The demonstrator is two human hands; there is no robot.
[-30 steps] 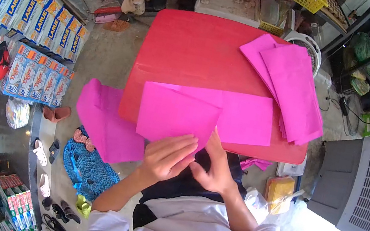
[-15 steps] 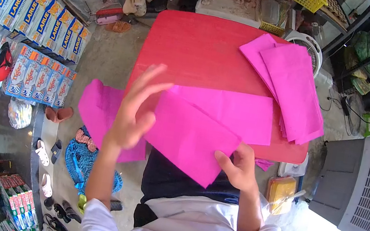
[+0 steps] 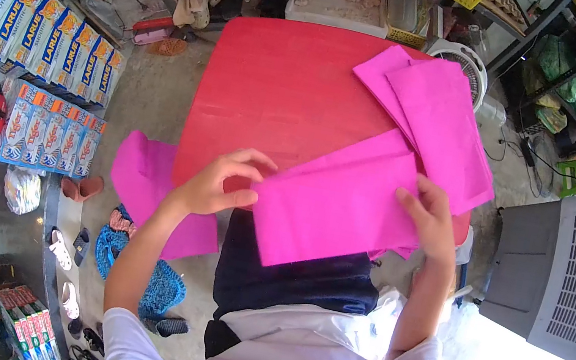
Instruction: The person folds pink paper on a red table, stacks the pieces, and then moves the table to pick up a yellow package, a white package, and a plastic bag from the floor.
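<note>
A folded bright pink sheet stretches between my two hands, over my lap and the near side of the red table. My right hand pinches its right end, thumb on top. At the opposite end, my left hand is open, fingers curved and apart, with the thumb right by the sheet's corner. Another pink piece lies on the table partly under the held sheet. A stack of folded pink sheets rests at the table's right side. More pink material spreads out left of the table, partly behind my left forearm.
Beer cartons are piled along the left. Shoes and a blue textured cloth lie on the floor at lower left. A white fan stands behind the table, and a grey louvred unit is at right.
My left hand has come down from above to the sheet's left end. My right hand has moved right and up, swinging the held sheet to slope upward to the right.
</note>
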